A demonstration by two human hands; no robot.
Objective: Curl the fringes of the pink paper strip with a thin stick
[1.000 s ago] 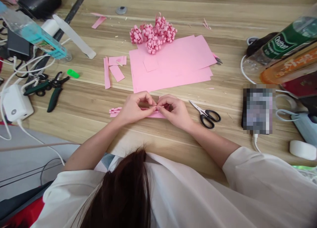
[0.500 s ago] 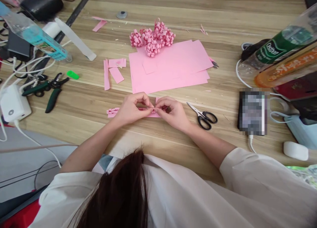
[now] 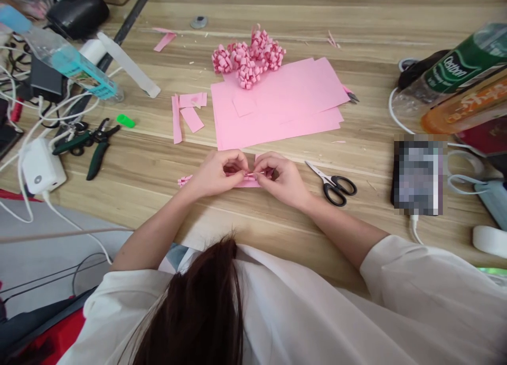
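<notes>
A pink paper strip with curled loops [image 3: 184,180] lies flat on the table under both hands, its left end showing past my left wrist. My left hand [image 3: 222,172] pinches the strip with thumb and forefinger. Close beside it, my right hand [image 3: 282,179] is also closed on the strip, fingertips nearly touching the left ones. The small fold between the fingertips is partly hidden. Just beyond lie pink paper sheets [image 3: 277,106], with curly pink paper flowers [image 3: 249,58] at their far edge. Black-handled scissors [image 3: 335,185] rest right of my right hand.
Pink paper scraps [image 3: 192,119], a green cap [image 3: 125,121] and dark green pliers [image 3: 97,148] lie to the left, near a white power adapter [image 3: 43,167] and cables. On the right are a phone [image 3: 418,177], a green-labelled bottle [image 3: 455,69] and an orange bottle [image 3: 459,103].
The whole view has shifted slightly, so things appear further right. Both hands stay at the strip; their fingertips have moved a little apart along it.
</notes>
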